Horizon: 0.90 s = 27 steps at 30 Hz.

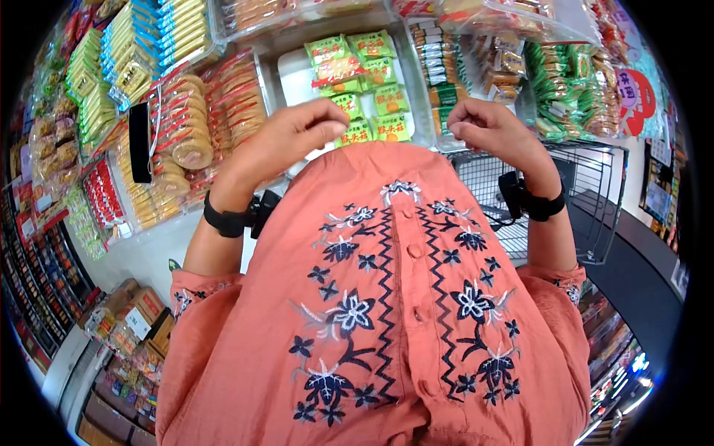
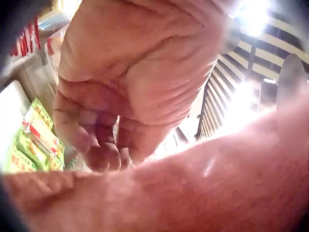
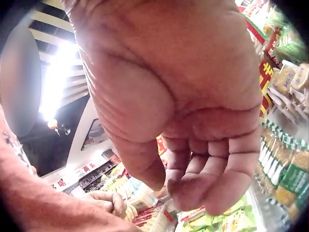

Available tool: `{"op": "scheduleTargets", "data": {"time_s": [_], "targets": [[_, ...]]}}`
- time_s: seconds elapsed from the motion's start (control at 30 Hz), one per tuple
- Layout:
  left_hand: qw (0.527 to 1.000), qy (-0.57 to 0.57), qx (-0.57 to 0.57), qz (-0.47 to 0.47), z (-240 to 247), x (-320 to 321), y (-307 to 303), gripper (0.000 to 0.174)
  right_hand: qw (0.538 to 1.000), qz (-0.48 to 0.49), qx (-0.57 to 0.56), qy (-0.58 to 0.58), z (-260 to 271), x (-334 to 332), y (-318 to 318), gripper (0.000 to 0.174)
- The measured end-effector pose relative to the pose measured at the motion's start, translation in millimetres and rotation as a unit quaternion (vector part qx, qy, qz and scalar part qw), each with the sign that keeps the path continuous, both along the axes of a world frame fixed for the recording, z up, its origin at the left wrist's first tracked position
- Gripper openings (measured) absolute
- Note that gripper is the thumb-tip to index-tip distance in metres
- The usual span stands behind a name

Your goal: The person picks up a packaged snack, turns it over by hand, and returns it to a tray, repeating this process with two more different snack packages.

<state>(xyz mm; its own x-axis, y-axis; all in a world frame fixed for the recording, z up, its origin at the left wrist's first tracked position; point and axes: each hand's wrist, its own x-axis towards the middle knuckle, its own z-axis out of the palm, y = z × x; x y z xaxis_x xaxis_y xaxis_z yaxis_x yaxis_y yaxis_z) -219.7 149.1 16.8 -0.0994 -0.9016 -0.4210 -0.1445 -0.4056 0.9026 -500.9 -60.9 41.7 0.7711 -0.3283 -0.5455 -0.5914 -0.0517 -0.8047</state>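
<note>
My left hand (image 1: 294, 137) hangs over the near left side of a white tray (image 1: 292, 78), its fingers loosely bent and holding nothing. Inside the tray lie several green snack packets (image 1: 389, 99) and a red-and-white packet (image 1: 338, 70). On the other side, my right hand (image 1: 502, 134) hovers by the tray's right edge, close to a bin of green-and-white wrapped snacks (image 1: 446, 95). Its fingers (image 3: 212, 188) curve loosely around nothing, as the right wrist view shows. The left wrist view has the left palm (image 2: 140, 72) bare, with the green packets (image 2: 36, 140) beyond it.
Round biscuits in clear packs (image 1: 182, 123) fill bins to the left, behind a black tag (image 1: 140, 143). Blue-wrapped packs (image 1: 134, 52) stand further back. A wire shopping cart (image 1: 595, 178) is at the right, beneath green bagged snacks (image 1: 561, 89). Boxes (image 1: 141, 312) sit low at left.
</note>
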Motion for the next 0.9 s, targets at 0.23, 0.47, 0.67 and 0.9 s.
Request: {"op": "scheduleTargets", "data": {"time_s": [0.23, 0.47, 0.67, 0.9], "targets": [[0.958, -0.270, -0.068, -0.075, 6.7, 10.1, -3.9, 0.030, 0.993, -0.091, 0.002, -0.072, 69.5, -6.0, -32.2, 0.022], [0.991, -0.116, -0.015, 0.063, 37.9, 13.9, -23.1, 0.030, 0.921, -0.245, -0.212, -0.219, 137.9, -21.6, -84.9, 0.019], [0.991, -0.032, -0.021, 0.126, 33.3, 0.6, -31.4, 0.026, 0.827, -0.112, -0.537, -0.123, 108.3, -17.1, -167.4, 0.021], [0.989, -0.007, -0.033, 0.147, 31.4, 2.7, -31.5, 0.027, 0.778, -0.002, -0.625, 0.063, 86.6, 14.9, -185.1, 0.037]]}}
